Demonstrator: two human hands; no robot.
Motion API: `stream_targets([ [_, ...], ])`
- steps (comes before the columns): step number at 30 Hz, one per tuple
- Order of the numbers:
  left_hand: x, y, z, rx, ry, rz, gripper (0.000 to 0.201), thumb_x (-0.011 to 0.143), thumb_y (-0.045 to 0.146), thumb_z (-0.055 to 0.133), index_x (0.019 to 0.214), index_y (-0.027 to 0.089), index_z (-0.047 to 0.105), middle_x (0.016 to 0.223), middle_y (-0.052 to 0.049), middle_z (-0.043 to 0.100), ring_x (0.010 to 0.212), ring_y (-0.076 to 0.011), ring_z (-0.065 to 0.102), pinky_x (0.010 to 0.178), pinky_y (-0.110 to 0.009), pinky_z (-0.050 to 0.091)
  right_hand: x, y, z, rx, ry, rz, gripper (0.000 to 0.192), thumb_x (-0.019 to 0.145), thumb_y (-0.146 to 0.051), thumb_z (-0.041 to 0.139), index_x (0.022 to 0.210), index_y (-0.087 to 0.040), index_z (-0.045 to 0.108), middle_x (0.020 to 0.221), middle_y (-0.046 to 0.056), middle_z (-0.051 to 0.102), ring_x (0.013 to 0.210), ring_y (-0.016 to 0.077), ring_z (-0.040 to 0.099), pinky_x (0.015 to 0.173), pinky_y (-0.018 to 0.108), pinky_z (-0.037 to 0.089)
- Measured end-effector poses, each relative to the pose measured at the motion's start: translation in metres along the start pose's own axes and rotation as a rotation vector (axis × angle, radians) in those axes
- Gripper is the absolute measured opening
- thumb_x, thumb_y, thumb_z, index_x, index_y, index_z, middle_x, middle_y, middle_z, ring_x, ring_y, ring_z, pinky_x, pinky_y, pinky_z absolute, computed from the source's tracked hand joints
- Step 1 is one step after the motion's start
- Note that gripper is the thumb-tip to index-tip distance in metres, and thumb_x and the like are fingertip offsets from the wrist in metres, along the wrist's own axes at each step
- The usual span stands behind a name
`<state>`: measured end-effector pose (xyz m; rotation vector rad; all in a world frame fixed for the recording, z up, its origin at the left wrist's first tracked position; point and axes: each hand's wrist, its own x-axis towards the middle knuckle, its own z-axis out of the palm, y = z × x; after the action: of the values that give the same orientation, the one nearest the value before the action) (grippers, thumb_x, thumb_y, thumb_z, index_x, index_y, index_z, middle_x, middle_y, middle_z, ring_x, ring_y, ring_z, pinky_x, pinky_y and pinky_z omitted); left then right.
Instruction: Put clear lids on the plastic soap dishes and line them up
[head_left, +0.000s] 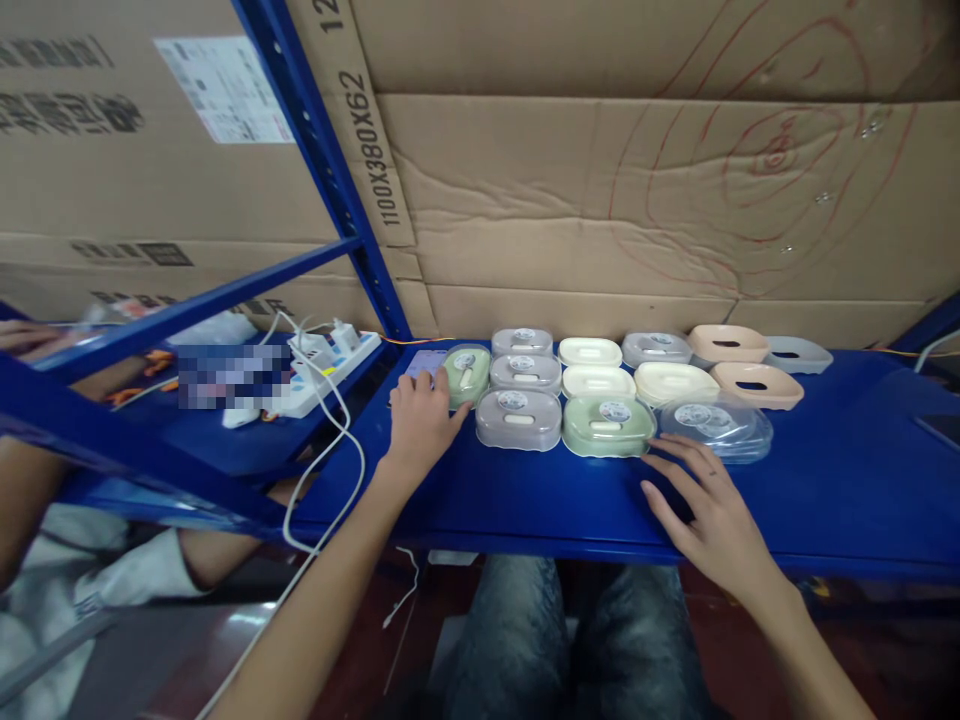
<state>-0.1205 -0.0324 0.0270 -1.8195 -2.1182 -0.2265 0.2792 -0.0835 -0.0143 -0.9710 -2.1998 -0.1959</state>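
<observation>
On the near edge of the blue shelf (525, 510), R hand (712, 515) lies flat, fingers spread, holding nothing, tips just short of a clear lid (716, 425) and a green box (609, 423). Left of it, L hand (420, 420) is half curled, fingertips touching a small green box (466, 372), prob. to steady or pick it; full grip can't be told. Farther back, grey, cream and peach boxes sit in tidy rows w/ lids up, easy to reach. Far left: power strip (330, 368) w/ white cable.

The left hand (420, 420) touches a small green case (465, 374) on the blue shelf (840, 490); the right hand (712, 515) rests flat beside a clear lid (718, 425).
</observation>
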Motion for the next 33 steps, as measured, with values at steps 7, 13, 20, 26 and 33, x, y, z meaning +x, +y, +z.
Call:
stream_targets([
  [7, 0.043, 0.01, -0.002, 0.018, -0.046, 0.01, 0.057, 0.103, 0.045, 0.064, 0.145, 0.005, 0.065, 0.135, -0.032, 0.069, 0.133, -0.0528, 0.054, 0.104, -0.055, 0.044, 0.001, -0.001, -0.001, 0.005, 0.01, -0.016, 0.032, 0.107, -0.022, 0.069, 0.139, -0.022, 0.067, 0.142, 0.016, 0.069, 0.14, 0.0365, 0.063, 0.119, 0.064, 0.054],
  [13, 0.068, 0.008, 0.009, -0.007, -0.086, 0.025, 0.059, 0.101, 0.035, 0.06, 0.152, 0.005, 0.059, 0.142, -0.033, 0.069, 0.143, -0.0534, 0.05, 0.11, -0.06, 0.042, 0.001, -0.001, -0.001, 0.0, 0.008, -0.004, 0.031, 0.107, -0.023, 0.069, 0.138, -0.023, 0.067, 0.143, 0.016, 0.069, 0.141, 0.0362, 0.063, 0.12, 0.063, 0.054],
  [20, 0.081, 0.003, 0.024, -0.056, -0.038, 0.097, 0.076, 0.102, 0.038, 0.056, 0.171, 0.013, 0.041, 0.171, -0.029, 0.048, 0.158, -0.0545, 0.037, 0.124, -0.071, 0.032, 0.001, -0.005, -0.003, 0.029, 0.033, 0.008, 0.034, 0.105, -0.018, 0.07, 0.138, -0.024, 0.067, 0.142, 0.015, 0.07, 0.141, 0.0358, 0.064, 0.119, 0.062, 0.055],
  [26, 0.089, -0.002, 0.026, -0.11, -0.153, 0.129, 0.076, 0.103, 0.033, 0.054, 0.175, 0.017, 0.036, 0.176, -0.028, 0.042, 0.165, -0.0503, 0.034, 0.13, -0.075, 0.024, 0.0, 0.014, -0.02, -0.04, 0.116, 0.051, 0.047, 0.103, -0.02, 0.072, 0.149, -0.028, 0.064, 0.147, 0.015, 0.067, 0.141, 0.0365, 0.065, 0.12, 0.06, 0.055],
  [33, 0.082, 0.002, 0.012, -0.21, -0.104, 0.15, 0.075, 0.103, 0.029, 0.049, 0.175, 0.013, 0.038, 0.182, -0.027, 0.031, 0.169, -0.0495, 0.028, 0.133, -0.071, 0.027, 0.022, 0.069, -0.052, -0.302, -0.072, 0.051, 0.076, 0.099, -0.057, 0.078, 0.163, -0.024, 0.054, 0.172, 0.022, 0.049, 0.161, 0.048, 0.045, 0.127, 0.071, 0.044],
])
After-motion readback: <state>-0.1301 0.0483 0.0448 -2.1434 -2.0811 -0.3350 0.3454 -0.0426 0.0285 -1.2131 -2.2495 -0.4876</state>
